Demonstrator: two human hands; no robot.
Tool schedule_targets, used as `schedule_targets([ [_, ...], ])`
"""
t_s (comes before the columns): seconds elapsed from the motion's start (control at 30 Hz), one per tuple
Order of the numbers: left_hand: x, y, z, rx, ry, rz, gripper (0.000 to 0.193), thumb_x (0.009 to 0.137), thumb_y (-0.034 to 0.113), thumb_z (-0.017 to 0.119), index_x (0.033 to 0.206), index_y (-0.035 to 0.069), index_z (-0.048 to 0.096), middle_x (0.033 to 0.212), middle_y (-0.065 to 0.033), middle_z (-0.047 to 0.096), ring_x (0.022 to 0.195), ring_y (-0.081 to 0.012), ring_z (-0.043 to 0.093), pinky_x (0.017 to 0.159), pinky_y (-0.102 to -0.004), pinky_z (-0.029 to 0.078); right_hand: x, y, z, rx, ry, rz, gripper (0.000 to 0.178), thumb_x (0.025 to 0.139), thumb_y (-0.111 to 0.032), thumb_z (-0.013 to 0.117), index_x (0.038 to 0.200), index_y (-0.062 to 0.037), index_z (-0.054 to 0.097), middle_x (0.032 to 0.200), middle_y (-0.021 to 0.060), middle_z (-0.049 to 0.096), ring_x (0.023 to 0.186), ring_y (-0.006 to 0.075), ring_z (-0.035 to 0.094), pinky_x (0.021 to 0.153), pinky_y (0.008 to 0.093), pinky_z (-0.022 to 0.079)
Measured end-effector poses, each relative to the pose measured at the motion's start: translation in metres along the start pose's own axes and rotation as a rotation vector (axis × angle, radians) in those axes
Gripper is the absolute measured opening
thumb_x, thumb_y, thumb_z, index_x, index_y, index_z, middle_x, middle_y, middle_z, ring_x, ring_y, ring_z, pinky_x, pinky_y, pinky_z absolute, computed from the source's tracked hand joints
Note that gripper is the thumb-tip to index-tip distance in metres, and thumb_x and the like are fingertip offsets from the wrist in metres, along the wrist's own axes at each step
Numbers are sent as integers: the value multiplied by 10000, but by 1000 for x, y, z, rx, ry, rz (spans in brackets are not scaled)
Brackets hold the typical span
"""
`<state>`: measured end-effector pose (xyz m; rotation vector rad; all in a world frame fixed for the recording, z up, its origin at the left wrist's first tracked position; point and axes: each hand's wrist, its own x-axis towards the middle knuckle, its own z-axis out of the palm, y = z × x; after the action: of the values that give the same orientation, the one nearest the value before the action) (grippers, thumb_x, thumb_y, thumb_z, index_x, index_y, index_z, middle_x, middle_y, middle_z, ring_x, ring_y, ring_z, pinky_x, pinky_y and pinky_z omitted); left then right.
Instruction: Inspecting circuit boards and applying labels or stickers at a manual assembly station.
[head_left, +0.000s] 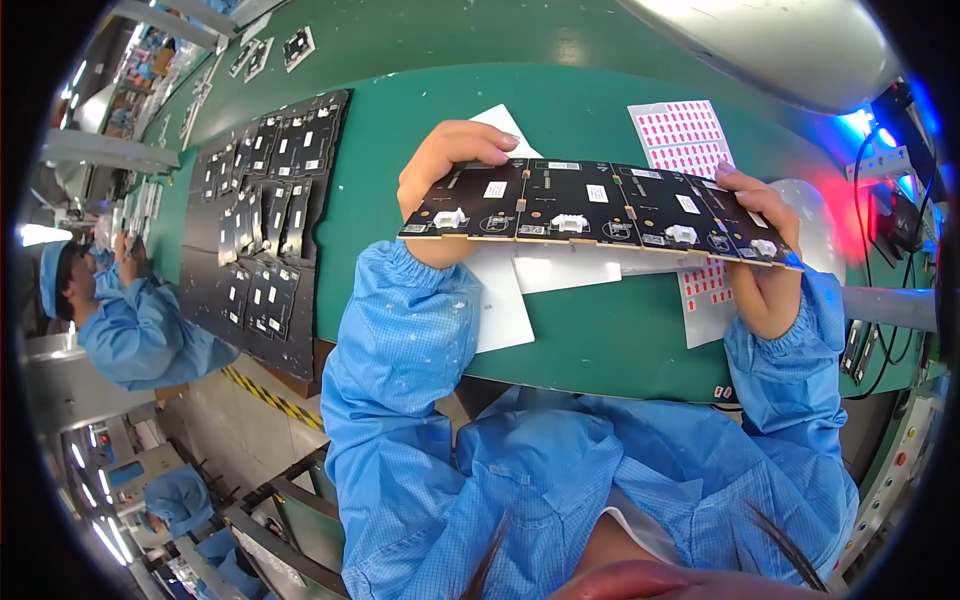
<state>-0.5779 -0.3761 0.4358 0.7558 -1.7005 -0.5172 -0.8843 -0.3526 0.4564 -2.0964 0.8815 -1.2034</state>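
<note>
Between both hands I hold a long black circuit board panel (pixel 575 195), raised above the green table and tilted. It is divided into several sections, each with a white connector and a white label. My left hand (pixel 445 170) grips its left end, fingertips over the top edge. My right hand (pixel 765 215) closes round the right end, its fingers on the top edge. Beneath the panel lie white papers (pixel 502 300), partly covered. A sheet of red arrow stickers (pixel 680 125) lies behind the panel near my right hand; its middle is hidden.
On the left, a black mat (pixel 215 245) carries several circuit boards (pixel 265 215). More small boards (pixel 298 48) lie at the far left. A rounded white lamp or machine head (pixel 770 40) overhangs the back right, near cables (pixel 868 170). A co-worker in blue (pixel 140 320) sits at the left.
</note>
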Motion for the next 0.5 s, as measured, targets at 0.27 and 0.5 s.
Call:
schedule_targets([
  [0.27, -3, 11, 9, -245, 128, -246, 251, 652, -172, 644, 867, -49, 603, 826, -149, 643, 803, -217, 634, 731, -313, 539, -10, -11, -4, -158, 20, 27, 197, 819, 48, 491, 1000, 34, 566, 939, 165, 629, 886, 260, 616, 825, 307, 453],
  [0.5, 13, -8, -44, -123, 877, -272, 152, 761, 91, 673, 710, -40, 615, 763, -105, 641, 652, -161, 597, 622, -276, 492, -24, -11, 5, -425, 90, -22, 118, 804, 43, 550, 914, 37, 592, 861, 167, 651, 771, 243, 639, 690, 264, 480],
])
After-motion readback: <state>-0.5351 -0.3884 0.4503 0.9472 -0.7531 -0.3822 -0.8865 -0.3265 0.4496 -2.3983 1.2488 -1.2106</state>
